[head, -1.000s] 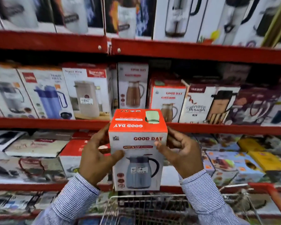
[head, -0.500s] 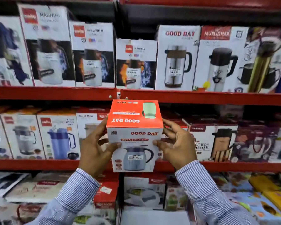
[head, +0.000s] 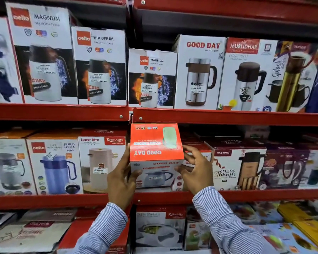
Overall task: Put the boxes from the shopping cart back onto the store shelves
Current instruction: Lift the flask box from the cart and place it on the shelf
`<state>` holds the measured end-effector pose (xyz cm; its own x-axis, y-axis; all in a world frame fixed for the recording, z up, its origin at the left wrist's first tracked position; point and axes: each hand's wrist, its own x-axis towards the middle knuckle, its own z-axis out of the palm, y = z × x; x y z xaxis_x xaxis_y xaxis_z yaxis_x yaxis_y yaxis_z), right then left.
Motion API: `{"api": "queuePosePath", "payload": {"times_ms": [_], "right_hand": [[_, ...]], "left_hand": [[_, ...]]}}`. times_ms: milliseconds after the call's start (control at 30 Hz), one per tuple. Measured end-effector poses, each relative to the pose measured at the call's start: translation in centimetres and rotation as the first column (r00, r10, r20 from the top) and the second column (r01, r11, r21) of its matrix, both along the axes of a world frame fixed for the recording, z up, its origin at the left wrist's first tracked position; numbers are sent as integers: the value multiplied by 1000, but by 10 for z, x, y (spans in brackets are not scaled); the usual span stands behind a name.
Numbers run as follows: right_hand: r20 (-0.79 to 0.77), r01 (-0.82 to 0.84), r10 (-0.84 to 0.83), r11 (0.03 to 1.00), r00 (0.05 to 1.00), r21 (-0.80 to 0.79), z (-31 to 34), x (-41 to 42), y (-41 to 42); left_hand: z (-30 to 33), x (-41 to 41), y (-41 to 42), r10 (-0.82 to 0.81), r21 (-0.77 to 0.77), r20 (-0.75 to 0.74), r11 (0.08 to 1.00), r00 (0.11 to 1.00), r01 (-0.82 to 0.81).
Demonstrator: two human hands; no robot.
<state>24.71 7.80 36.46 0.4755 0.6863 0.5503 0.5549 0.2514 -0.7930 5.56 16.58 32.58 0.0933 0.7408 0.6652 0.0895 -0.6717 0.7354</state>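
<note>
A white "Good Day" box with an orange top (head: 156,143) and a grey jug printed on its front is held at the middle shelf (head: 246,195), between the Rishabh Super Rivo box (head: 101,162) and the Trueware Neo Thrush box (head: 237,169). My left hand (head: 122,178) grips its left side with the thumb across the front. On the opposite side my right hand (head: 195,169) clasps the box, thumb on the front. Whether the box's base touches the shelf is hidden by my hands. The shopping cart is out of view.
Red metal shelves hold rows of flask and jug boxes: Cello Magnum boxes (head: 99,66) and a tall Good Day box (head: 198,74) on the shelf above, a Cello Puro Hexa box (head: 53,165) to the left. Flat boxes (head: 158,228) lie on the lower shelf.
Both hands have lifted the box up and pushed it forward into the middle shelf. The view has tilted upward, so the cart has dropped out of sight.
</note>
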Motion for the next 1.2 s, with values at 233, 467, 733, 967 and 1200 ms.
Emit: {"api": "queuePosePath", "payload": {"times_ms": [233,467,733,967,1200], "right_hand": [[7,5,-4,993,1000,-114,-4,11,27],[173,35,-7,986,985,-164,12,7,51],[393,156,-4,921,920,-356,26,5,65],[614,234,-48,946,788,-226,5,8,38],[802,453,-145,876,579,-168,-91,15,-18]], "left_hand": [[-1,5,25,1,-55,-40,998,999,-3],[18,18,49,80,20,-215,997,973,-77],[26,25,62,96,50,-377,995,921,-84],[9,14,30,219,208,-460,969,861,-135],[-70,10,-31,442,476,-691,874,572,-100]]}}
